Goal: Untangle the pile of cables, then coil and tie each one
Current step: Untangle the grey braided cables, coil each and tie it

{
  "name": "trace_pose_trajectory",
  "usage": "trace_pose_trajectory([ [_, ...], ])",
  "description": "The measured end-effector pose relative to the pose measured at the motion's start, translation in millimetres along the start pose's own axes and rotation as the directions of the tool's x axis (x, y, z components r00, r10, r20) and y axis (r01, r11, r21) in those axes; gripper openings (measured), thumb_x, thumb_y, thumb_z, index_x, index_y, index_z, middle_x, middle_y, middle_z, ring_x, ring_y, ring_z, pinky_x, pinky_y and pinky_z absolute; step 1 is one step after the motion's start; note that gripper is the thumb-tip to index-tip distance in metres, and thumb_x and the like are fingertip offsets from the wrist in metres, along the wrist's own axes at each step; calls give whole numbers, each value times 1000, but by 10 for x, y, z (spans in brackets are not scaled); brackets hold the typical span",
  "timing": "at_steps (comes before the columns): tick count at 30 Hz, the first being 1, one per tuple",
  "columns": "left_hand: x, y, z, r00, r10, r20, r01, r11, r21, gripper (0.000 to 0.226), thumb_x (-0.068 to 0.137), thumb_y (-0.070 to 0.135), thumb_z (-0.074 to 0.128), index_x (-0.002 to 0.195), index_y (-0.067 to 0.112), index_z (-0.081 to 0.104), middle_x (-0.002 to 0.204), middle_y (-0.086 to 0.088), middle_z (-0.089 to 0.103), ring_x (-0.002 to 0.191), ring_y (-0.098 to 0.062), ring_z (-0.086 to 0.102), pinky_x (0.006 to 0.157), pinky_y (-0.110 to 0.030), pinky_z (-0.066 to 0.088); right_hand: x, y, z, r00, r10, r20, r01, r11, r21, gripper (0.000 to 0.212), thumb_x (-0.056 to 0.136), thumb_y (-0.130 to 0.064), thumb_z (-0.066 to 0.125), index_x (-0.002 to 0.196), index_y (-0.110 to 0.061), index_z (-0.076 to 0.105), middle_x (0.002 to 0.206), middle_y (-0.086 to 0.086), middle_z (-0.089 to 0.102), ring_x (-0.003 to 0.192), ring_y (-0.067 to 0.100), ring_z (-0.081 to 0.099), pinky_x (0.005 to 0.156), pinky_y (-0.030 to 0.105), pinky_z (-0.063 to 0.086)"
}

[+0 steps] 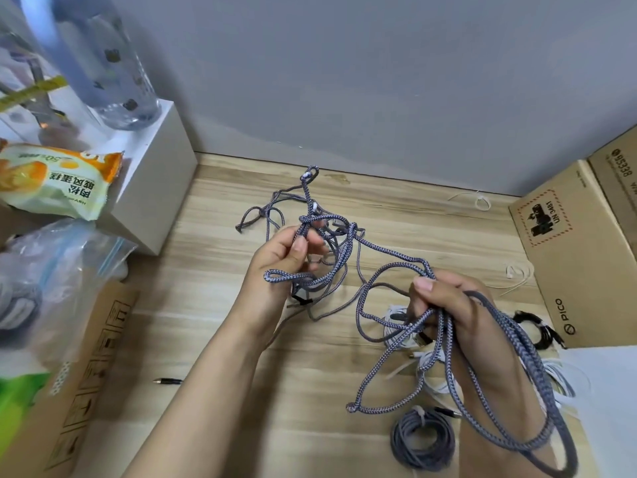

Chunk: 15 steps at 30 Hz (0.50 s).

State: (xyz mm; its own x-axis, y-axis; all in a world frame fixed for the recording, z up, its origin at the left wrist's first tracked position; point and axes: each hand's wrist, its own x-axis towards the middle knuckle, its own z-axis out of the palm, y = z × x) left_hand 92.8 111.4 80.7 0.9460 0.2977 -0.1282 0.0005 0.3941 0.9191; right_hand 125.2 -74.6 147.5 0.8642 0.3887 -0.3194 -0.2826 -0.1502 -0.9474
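A cluttered home desk corner is showing: a wood-grain tabletop (241, 339), cardboard boxes (565, 257) sitting right, a snack packet (58, 181) lying far left.

left of hands: bare bench (213, 305), then white box (155, 188) and plastic bag (62, 263) | beyond: cable tangle (310, 215), wall | right: cardboard box (568, 253) | under right hand: coiled cables (422, 439)

Soft, even light is cast over the wooden tabletop (241, 339); shadows are faint. The water bottle (103, 63) at upper left is blurred, and edges are bowed by wide-angle distortion.
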Motion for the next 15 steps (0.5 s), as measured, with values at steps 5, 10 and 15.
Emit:
trace_pose_trajectory([
  [5,24,20,86,989,-55,-139,26,980,-199,13,78,14,68,87,7,61,85,-1,67,68,-8,62,66,-17,51,-3,9,10,995,-3,104,9,998,-58,33,55,-44,64,44,-14,57,42,-5,45,39,3,38,43,10,32],
  [10,7,-4,163,956,-40,-290,-2,990,-142,10,84,1,62,78,9,60,73,5,68,60,-6,59,57,-15,48,-17,-17,44,979,-23,204,55,987,-151,33,59,-39,67,47,-10,57,44,-4,45,43,1,41,47,8,33],
  [15,24,-13,117,933,-116,-341,13,957,-290,20,83,-4,59,83,13,49,73,-3,64,59,-8,61,60,-19,49,-36,-43,62,931,7,365,110,948,-298,34,64,-45,64,49,-15,57,50,-1,44,49,7,43,52,14,35],
])
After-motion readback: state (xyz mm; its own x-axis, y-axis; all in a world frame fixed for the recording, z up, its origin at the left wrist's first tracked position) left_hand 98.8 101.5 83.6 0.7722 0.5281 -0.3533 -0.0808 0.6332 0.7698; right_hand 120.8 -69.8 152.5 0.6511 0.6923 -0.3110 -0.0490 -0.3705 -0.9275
